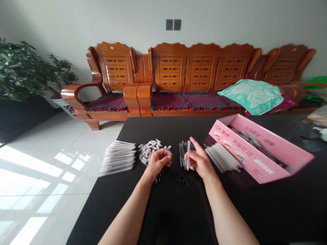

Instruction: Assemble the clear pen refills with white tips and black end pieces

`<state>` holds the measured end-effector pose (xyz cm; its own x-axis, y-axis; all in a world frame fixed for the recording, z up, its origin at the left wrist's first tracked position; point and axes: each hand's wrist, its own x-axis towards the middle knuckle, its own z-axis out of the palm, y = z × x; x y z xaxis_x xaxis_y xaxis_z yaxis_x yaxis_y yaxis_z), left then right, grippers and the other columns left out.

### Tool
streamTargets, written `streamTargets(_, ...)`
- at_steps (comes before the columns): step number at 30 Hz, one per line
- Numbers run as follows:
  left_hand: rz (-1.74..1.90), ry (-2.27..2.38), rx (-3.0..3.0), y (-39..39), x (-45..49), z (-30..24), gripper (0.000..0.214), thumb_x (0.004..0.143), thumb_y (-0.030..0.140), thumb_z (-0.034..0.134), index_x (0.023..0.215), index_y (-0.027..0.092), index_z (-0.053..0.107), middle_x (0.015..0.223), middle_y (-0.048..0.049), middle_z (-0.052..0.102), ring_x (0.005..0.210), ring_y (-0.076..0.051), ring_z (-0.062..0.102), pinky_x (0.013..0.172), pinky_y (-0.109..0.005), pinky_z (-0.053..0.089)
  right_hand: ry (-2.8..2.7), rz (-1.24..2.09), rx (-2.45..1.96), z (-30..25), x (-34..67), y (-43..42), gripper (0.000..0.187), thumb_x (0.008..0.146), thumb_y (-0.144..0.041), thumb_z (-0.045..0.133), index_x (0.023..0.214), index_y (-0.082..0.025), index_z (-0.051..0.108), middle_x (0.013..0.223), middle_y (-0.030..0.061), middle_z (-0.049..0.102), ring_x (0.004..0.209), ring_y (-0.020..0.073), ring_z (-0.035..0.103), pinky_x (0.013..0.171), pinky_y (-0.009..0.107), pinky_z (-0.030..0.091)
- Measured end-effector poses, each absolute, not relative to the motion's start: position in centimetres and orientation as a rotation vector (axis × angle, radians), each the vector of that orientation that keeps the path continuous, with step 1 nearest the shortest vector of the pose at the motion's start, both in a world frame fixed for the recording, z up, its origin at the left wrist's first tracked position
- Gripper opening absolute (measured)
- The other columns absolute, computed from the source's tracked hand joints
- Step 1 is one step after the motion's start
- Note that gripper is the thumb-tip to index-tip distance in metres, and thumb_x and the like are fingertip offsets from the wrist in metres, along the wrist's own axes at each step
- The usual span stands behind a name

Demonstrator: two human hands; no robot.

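Note:
My left hand (pixel 158 162) is closed in a pinch, with a small black piece (pixel 171 156) at its fingertips. My right hand (pixel 201 160) grips a whitish pen barrel (pixel 188 155) upright between thumb and fingers, its index finger stretched out. Behind that barrel lie dark, thin pen refills (pixel 182 151), partly hidden by the hand. Short white caps (pixel 147 151) are heaped just beyond my left hand. Small black plugs (pixel 180 179) lie scattered on the table below and between both hands. To the right of my right hand is a row of translucent barrels (pixel 223 157).
White pens (pixel 119 157) with dark ends lie stacked at the left on the black table (pixel 173 217). A pink box (pixel 258 161) holding dark and clear items stands at the right. Behind the table is a wooden sofa (pixel 168 64) with a turquoise cloth (pixel 255 97).

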<state>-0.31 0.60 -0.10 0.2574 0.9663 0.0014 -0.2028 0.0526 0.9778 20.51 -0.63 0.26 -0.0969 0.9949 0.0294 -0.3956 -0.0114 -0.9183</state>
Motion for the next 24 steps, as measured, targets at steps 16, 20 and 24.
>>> streamTargets(16,1.127,0.882,1.139,0.5,-0.3,0.3,0.029,0.073,0.036,0.078,0.082,0.011,0.068,0.065,-0.0015,0.06,0.059,-0.012,0.058,0.055,-0.022,0.051,-0.934,1.477,-0.615,0.5,20.7,-0.9,0.023,0.078,-0.023,0.074,0.096,-0.024,0.059,0.082,0.0021,0.072,0.068,0.0155,0.068,0.062,0.028,0.057)
streamTargets(20,1.141,0.887,1.089,0.4,-0.1,0.4,0.032,0.071,0.037,0.079,0.087,0.011,0.07,0.069,-0.0023,0.061,0.061,-0.012,0.059,0.056,-0.023,0.051,-0.858,1.447,-0.618,0.5,20.8,-0.8,0.02,0.081,-0.026,0.072,0.097,-0.024,0.059,0.08,0.0013,0.072,0.065,0.0151,0.067,0.058,0.027,0.056)
streamTargets(24,1.137,0.856,1.009,0.4,0.8,0.3,0.053,0.071,0.038,0.08,0.115,0.012,0.068,0.077,-0.0024,0.062,0.065,-0.012,0.06,0.061,-0.024,0.052,-0.801,1.485,-0.607,0.1,20.7,-0.5,0.017,0.083,-0.029,0.068,0.097,-0.023,0.061,0.077,0.0003,0.072,0.061,0.0141,0.067,0.052,0.025,0.055)
